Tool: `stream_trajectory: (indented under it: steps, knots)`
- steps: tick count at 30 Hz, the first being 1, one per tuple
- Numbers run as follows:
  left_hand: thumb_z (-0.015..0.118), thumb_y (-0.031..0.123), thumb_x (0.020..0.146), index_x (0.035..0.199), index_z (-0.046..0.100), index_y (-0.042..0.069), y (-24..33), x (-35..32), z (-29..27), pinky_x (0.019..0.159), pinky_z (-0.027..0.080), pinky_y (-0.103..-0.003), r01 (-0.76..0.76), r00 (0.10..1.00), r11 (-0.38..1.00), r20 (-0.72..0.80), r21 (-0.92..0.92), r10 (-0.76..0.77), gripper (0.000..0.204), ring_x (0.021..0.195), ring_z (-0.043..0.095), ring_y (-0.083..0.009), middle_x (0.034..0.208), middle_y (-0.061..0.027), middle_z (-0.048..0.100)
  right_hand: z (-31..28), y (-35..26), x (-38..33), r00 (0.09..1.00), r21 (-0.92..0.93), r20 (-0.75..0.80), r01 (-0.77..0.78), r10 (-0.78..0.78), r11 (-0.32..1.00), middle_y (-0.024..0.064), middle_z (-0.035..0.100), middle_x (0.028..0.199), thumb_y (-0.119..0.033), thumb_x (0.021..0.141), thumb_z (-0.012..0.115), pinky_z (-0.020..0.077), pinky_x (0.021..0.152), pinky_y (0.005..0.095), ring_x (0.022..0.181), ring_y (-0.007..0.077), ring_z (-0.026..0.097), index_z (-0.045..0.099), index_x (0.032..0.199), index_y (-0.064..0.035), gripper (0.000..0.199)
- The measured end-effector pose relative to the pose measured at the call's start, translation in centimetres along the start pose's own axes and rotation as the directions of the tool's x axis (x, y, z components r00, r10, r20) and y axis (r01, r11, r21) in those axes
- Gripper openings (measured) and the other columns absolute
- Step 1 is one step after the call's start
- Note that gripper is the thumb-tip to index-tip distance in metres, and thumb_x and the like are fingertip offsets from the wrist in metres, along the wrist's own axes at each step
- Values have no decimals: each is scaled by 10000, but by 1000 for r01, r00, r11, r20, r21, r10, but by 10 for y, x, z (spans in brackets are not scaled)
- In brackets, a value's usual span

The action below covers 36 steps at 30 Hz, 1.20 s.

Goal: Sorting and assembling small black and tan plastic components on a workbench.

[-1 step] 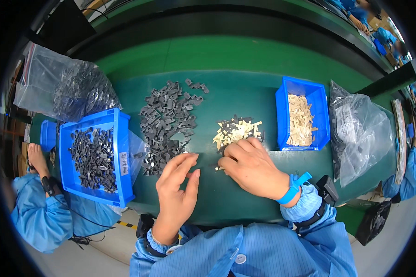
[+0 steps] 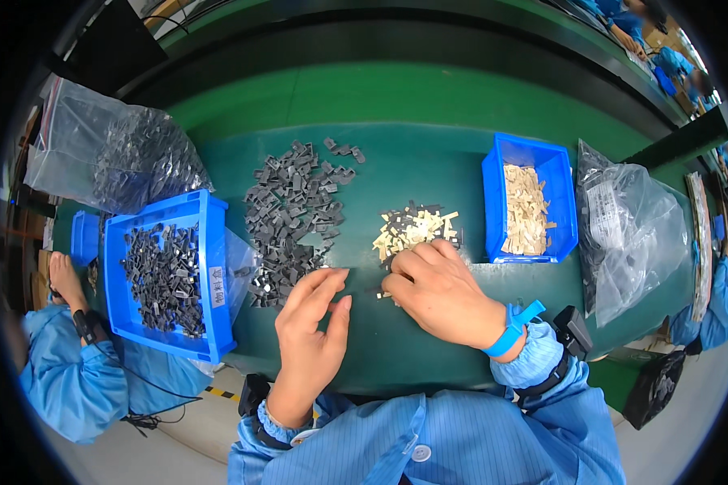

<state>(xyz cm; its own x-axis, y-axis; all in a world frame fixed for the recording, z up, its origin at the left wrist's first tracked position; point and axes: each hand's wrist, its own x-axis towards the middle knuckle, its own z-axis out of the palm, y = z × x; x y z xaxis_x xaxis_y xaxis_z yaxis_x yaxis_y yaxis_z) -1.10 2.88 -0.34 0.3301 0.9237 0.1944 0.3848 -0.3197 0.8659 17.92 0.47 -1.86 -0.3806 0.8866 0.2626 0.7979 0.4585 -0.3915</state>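
Observation:
My left hand (image 2: 314, 325) hovers over the near edge of a pile of small dark grey plastic parts (image 2: 293, 214), thumb and fingers apart, with nothing seen between them. Fingers curled downward, my right hand (image 2: 441, 293) is at the near side of a smaller pile of cream-coloured strips (image 2: 412, 230) mixed with some dark pieces. Its fingertips are bent together and mostly hidden, so whatever they pinch does not show. A few tiny cream bits lie by those fingertips. A blue band circles my right wrist.
At left stands a blue bin (image 2: 218, 284) of dark parts, with a clear bag (image 2: 117, 149) of more behind it. A blue bin (image 2: 569, 202) of beige strips and another plastic bag (image 2: 635, 234) are at right. A co-worker's hand (image 2: 66, 279) shows at far left.

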Motion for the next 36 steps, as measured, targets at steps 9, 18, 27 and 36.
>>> stream_trajectory:
  steps: [9, 18, 27, 36]
  knots:
    - [649, 26, 683, 971, 585, 10, -2, 4, 21, 684, 483, -364, -138, 974, 887, 224, 441, 40, 295, 879, 542, -286, 961, -117, 520, 2, 0, 2, 1000, -65, 18, 22, -21, 998, 47, 505, 818, -107, 678, 592, 361, 736, 323, 814, 203, 487, 548, 719, -71, 70]
    - [642, 33, 693, 780, 605, 17, 3, 10, 23, 625, 463, -369, -103, 973, 869, 229, 484, -13, 96, 742, 570, -281, 826, -88, 537, -2, -2, 1, 999, -53, -1, 35, -35, 998, 61, 487, 786, -77, 670, 532, 360, 744, 331, 793, 207, 479, 558, 728, -49, 70]
    - [613, 24, 725, 785, 575, 14, -5, 1, 25, 582, 474, -357, -168, 977, 885, 190, 434, 92, 71, 712, 582, -278, 841, -91, 559, -3, 1, -1, 999, -39, -32, 31, -33, 999, 57, 491, 780, -85, 675, 560, 365, 737, 340, 788, 207, 483, 558, 724, -59, 56]
    - [632, -63, 728, 814, 595, -12, 18, 0, 8, 482, 469, -249, -294, 955, 951, 61, 95, 290, 107, 578, 595, -164, 756, -119, 612, -12, -3, 1, 969, 371, -245, 127, -36, 920, 26, 552, 838, -103, 684, 662, 361, 688, 324, 781, 208, 522, 611, 841, -81, 166]
